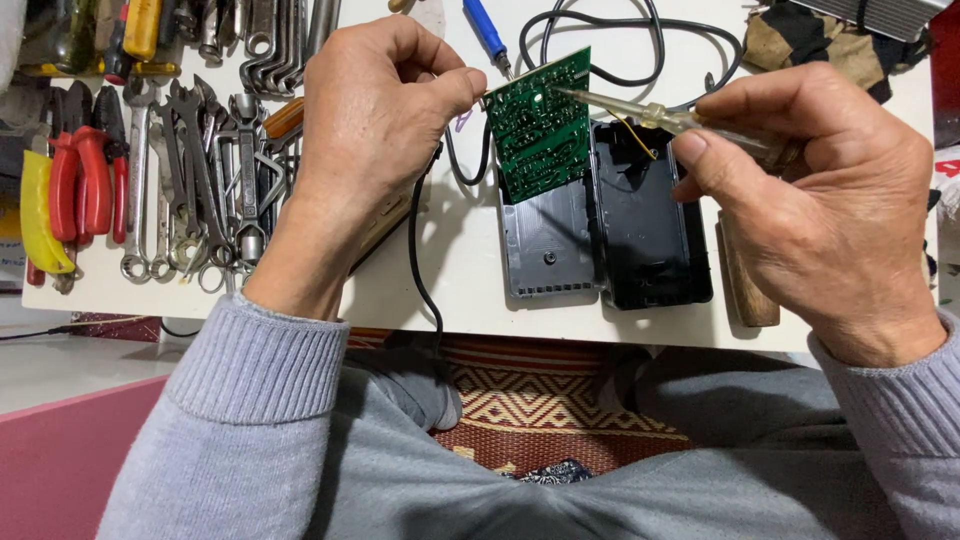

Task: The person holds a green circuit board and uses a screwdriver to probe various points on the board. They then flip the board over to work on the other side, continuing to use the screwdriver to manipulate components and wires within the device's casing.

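The left hand [375,110] pinched the upper left edge of a green circuit board [538,125] between thumb and fingers, holding it tilted upright above the white table [460,270]. The right hand [815,195] gripped a screwdriver [650,112] with a clear, yellowish handle — fingers and thumb were clamped around the handle, and the tip touched the face of the board near its top. Just below and behind the board lay two black plastic case halves [610,235], open and side by side, the board's lower edge close to the left one. A black cable [425,270] ran from under the left hand down over the table's near edge, and another loop of black cable curled at the far side. A blue-handled tool [487,30] lay beyond the board. To the left, well apart from the board, a pile of wrenches [200,170] sat beside red-handled pliers [85,180] and a yellow-handled tool [35,215]. A wooden handle [748,290] lay under the right hand — partly hidden. Both wrists wore grey knitted sleeves [260,370].
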